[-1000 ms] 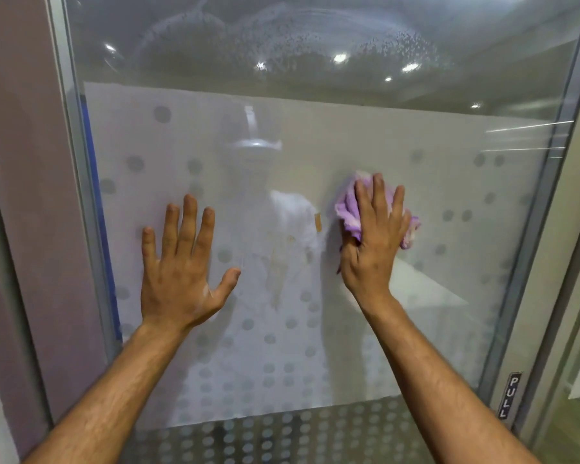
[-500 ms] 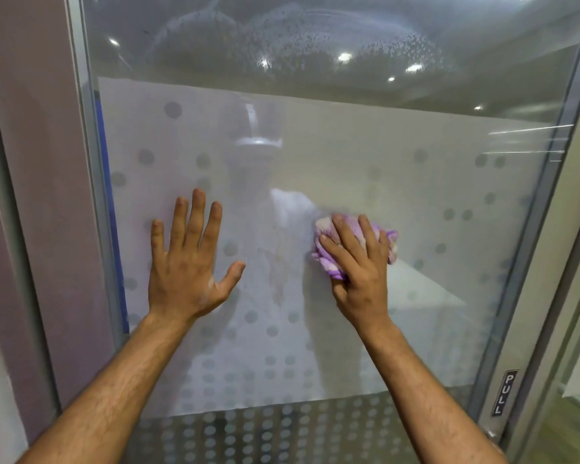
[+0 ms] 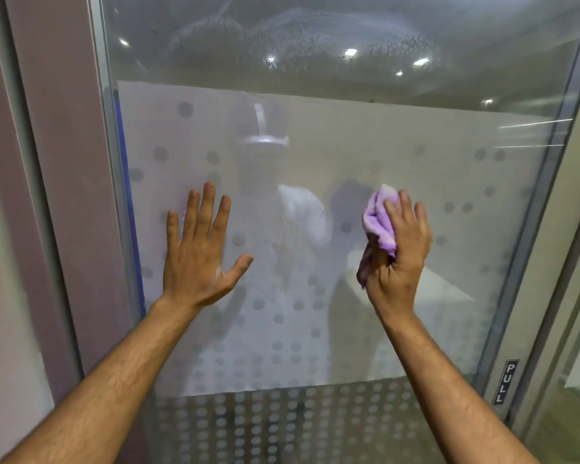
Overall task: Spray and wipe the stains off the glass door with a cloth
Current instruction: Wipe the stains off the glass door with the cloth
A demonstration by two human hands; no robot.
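The glass door (image 3: 399,145) fills the view, with a frosted dotted band across its middle and clear glass above. Spray droplets and smeared arcs (image 3: 315,38) cover the clear upper part. My left hand (image 3: 198,256) lies flat on the frosted glass, fingers spread, holding nothing. My right hand (image 3: 399,259) presses a bunched purple cloth (image 3: 379,222) against the frosted glass right of centre. The cloth sticks out past my fingers on the upper left. No spray bottle is in view.
A metal frame (image 3: 529,229) runs down the door's right side, with a black PULL label (image 3: 505,381) low on it. A grey-pink wall panel (image 3: 64,195) stands left of the door. A blue strip (image 3: 128,195) lines the glass's left edge.
My right hand swept the cloth down and left, then back right and slightly up. The left hand stayed flat on the glass. The view shifted a little to the left.
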